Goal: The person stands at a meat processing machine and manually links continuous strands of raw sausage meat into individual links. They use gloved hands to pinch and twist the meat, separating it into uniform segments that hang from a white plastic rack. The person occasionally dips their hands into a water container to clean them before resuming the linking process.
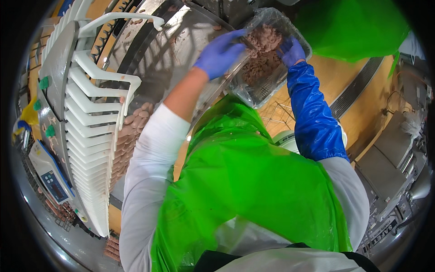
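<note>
A clear plastic-lined tub (267, 93) holds pinkish-brown ground meat (264, 40) ahead of me. My left hand (220, 53), in a blue-purple glove, is at the tub's left edge, slightly blurred. Its fingers stretch apart toward the meat, and nothing shows in them. Inside the tub's right side is my right hand (291, 51), gloved alike, its spread fingers against the meat and liner. A blue sleeve cover (315, 113) wraps my right forearm.
A curved metal surface (158, 68) lies left of the tub, with pale pink meat pieces (129, 136) beside a row of white plastic arms (93, 136). A scale (52, 174) stands far left. Behind the tub is a green apron (353, 27); a white bucket (285, 140) is below.
</note>
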The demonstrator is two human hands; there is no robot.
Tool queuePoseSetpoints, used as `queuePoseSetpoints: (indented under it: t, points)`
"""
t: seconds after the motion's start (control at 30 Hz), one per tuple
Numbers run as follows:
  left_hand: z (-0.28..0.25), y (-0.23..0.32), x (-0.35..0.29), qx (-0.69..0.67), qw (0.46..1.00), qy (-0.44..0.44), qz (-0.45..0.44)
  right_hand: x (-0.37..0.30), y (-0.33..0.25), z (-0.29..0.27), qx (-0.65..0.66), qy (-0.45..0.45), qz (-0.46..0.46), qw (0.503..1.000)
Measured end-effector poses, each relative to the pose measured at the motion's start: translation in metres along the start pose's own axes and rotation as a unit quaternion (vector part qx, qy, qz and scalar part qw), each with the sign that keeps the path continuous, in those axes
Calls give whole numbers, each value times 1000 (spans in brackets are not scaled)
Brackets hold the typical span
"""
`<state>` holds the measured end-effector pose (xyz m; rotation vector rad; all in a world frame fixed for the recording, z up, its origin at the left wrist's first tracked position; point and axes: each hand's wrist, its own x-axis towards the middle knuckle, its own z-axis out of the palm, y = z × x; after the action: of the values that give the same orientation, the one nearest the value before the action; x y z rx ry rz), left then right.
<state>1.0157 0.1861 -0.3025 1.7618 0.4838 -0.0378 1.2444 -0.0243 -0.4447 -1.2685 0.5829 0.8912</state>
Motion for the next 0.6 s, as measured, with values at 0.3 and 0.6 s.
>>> queuePoseSetpoints:
  t: [0.3, 0.6]
  points:
    - [24, -218, -165, 120, 955, 88, -258, -85, 90, -105, -120, 2, 11, 993]
    - [75, -182, 45, -215, 907, -125, -341, -237, 169, -179, -155, 46, -4, 987]
